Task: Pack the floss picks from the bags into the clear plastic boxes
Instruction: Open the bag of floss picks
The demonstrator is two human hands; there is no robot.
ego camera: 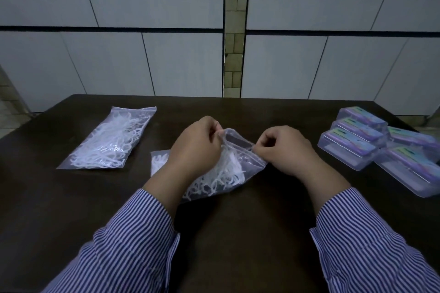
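Opening the zip bag of floss picks at table centre.

The zip bag (228, 169) lies between both hands, mouth away from the person, seal running left to right. The left hand (194, 147) and right hand (283, 150) each pinch one end of the seal. Right of the bag: clear plastic boxes (381, 147), lids closed. Left: a second bag (109, 140), sealed. Nothing obstructs.
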